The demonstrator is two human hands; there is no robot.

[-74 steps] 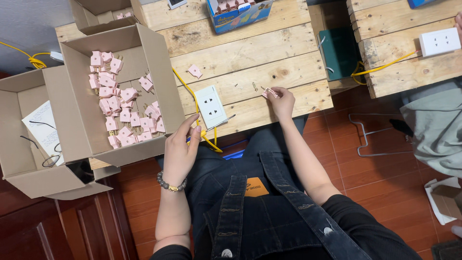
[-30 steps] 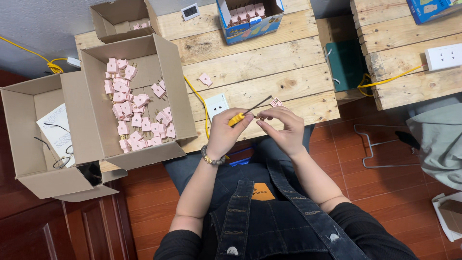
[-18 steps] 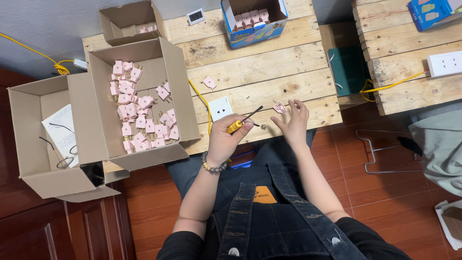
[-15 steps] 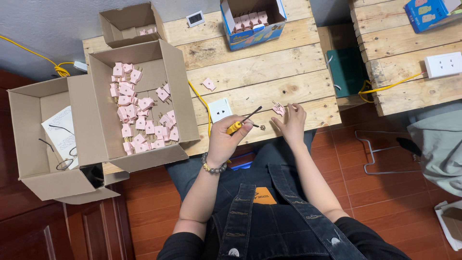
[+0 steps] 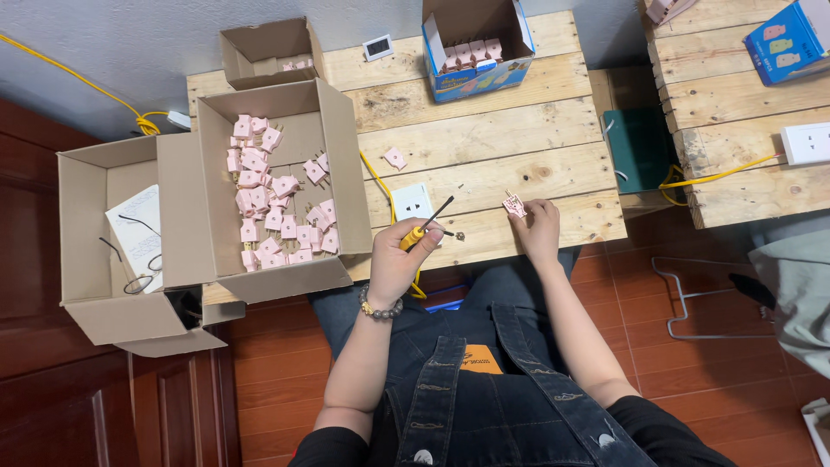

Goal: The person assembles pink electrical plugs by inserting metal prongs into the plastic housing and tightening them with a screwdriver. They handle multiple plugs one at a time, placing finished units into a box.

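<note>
Left hand (image 5: 399, 259) clenching screwdriver (image 5: 428, 227), right hand (image 5: 538, 232) pinching pink plug (image 5: 514, 205); boxful (image 5: 275, 195) left.

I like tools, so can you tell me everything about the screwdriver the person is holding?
The screwdriver is small, with a yellow handle that looks like plastic and a thin dark metal shaft. The left hand grips it around the handle, so only part of the yellow shows. It is tilted, its tip pointing up and to the right over the wooden table, just beside a white socket plate. Whether the tip touches anything is unclear.
</note>
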